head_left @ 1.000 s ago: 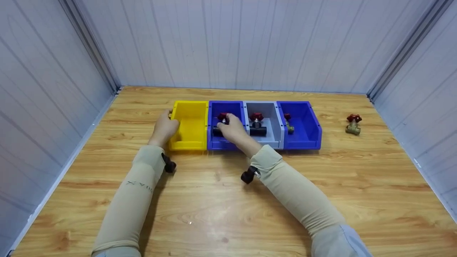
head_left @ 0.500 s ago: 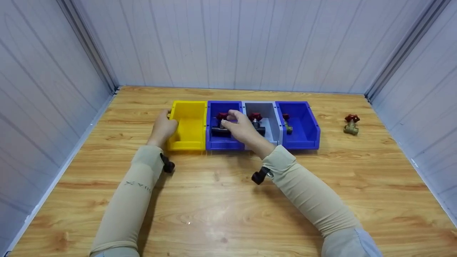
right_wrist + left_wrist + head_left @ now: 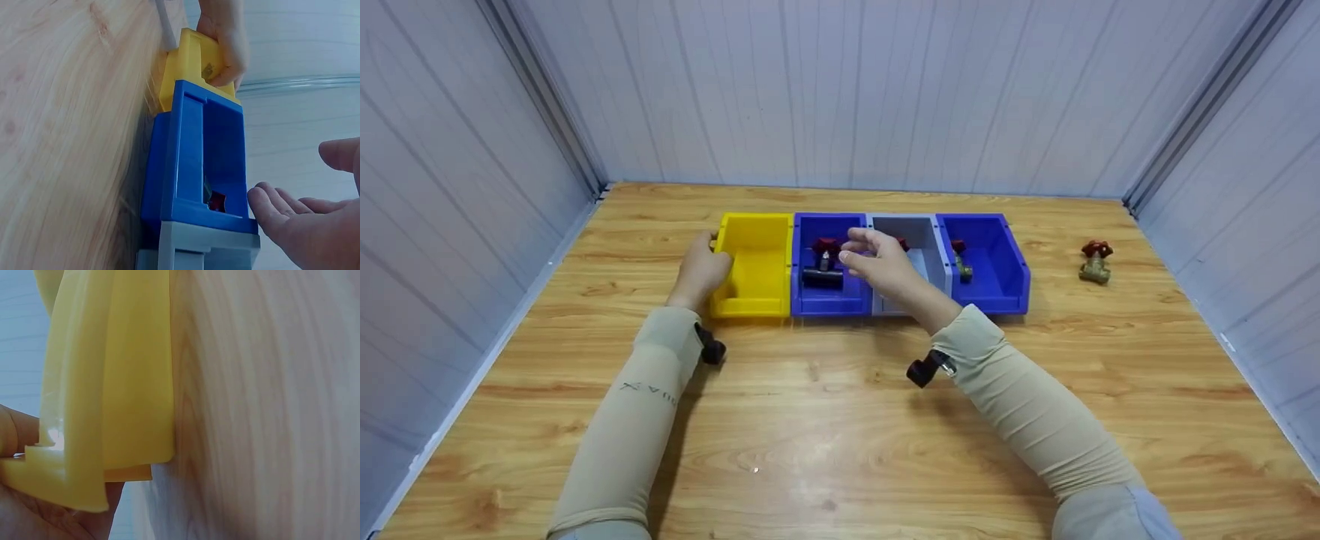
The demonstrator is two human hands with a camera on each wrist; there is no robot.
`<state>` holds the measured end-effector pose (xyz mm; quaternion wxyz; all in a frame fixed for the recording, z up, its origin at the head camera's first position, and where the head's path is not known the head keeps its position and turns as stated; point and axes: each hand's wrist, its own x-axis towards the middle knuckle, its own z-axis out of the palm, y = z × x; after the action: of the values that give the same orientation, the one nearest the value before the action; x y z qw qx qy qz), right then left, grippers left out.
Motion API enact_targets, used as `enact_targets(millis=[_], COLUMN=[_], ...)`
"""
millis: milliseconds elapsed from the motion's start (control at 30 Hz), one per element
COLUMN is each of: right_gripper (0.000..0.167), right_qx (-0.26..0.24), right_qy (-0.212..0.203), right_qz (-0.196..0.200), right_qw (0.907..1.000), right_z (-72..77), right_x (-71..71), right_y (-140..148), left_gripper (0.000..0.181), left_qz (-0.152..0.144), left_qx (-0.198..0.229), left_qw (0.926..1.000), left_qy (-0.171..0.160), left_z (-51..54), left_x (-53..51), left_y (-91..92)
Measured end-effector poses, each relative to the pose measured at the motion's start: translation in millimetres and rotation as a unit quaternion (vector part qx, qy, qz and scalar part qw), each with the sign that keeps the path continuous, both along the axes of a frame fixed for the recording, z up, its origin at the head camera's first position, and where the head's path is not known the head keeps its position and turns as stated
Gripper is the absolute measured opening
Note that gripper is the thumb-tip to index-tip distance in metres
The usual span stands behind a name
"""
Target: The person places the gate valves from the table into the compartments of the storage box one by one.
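My left hand (image 3: 701,271) grips the left wall of the yellow bin (image 3: 757,259), thumb over the inside and fingers outside; in the left wrist view the yellow wall (image 3: 135,382) hides part of that hand. My right hand (image 3: 889,270) hovers with relaxed, parted fingers above the grey bin (image 3: 894,223) and the blue bin's edge, holding nothing. Inside the left blue bin (image 3: 832,306) lies a black valve (image 3: 823,277) with a red handwheel. My right hand mostly hides another red-handled valve (image 3: 904,243) in the grey bin.
The right blue bin (image 3: 997,262) holds a brass valve (image 3: 964,271) by its left wall. Another brass valve (image 3: 1095,270) with a red handwheel stands on the wooden table (image 3: 810,420) at the right. Panelled walls enclose the back and sides.
My right hand has drawn back to the right, away from the black valve, and its fingers have spread. The left hand stays on the yellow bin.
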<state>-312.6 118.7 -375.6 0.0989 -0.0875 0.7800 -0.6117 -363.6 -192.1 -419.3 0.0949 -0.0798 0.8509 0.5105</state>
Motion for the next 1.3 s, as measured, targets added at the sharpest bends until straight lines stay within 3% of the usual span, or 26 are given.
enact_targets(millis=[733, 1300], right_gripper=[0.056, 0.056], right_qx=[-0.023, 0.008], right_qy=[0.001, 0.020], right_qz=[-0.012, -0.046], right_qw=[0.9997, 0.9987], right_z=[8.6, 9.0], right_x=[0.7, -2.7], right_y=[48, 90], left_gripper=[0.063, 0.062], left_qz=[0.000, -0.003], left_qx=[0.001, -0.007], left_qw=[1.0000, 1.0000], left_qy=[0.006, 0.004], left_z=[0.3, 1.9], left_x=[1.7, 1.0], left_y=[1.0, 0.7])
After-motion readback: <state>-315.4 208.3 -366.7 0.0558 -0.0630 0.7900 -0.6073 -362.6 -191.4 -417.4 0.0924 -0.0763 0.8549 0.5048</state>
